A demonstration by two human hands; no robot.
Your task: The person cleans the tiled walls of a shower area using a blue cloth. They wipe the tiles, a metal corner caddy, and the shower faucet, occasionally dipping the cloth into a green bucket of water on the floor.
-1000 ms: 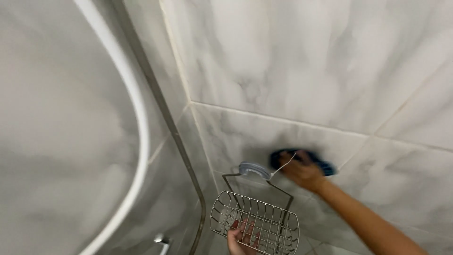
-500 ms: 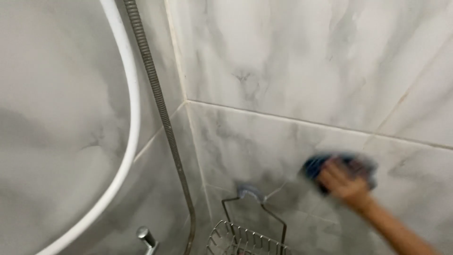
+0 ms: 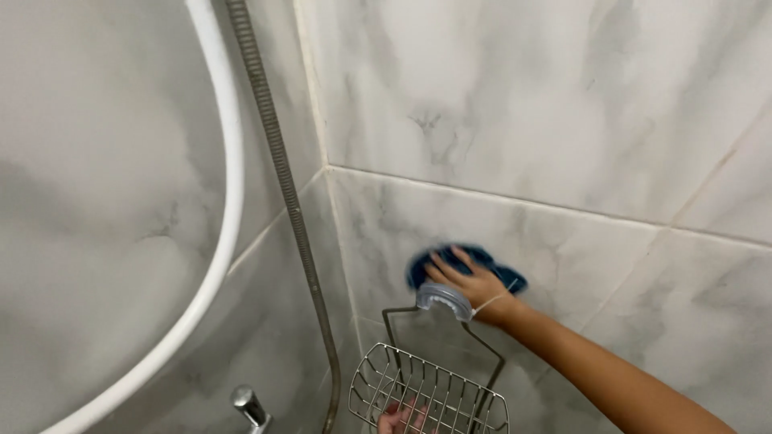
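Count: one cloth, one wire basket (image 3: 430,394), one suction cup (image 3: 442,299), one shower hose (image 3: 277,161)
Cloth (image 3: 466,265): dark blue, bunched, on the marble wall tile just above the cup
My right hand (image 3: 474,285): fingers spread flat, pressing the cloth
My left hand (image 3: 402,418): under the basket, grip unclear

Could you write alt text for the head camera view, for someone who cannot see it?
The right hand presses a blue cloth against a marble wall tile, above a wire basket that the left hand touches.
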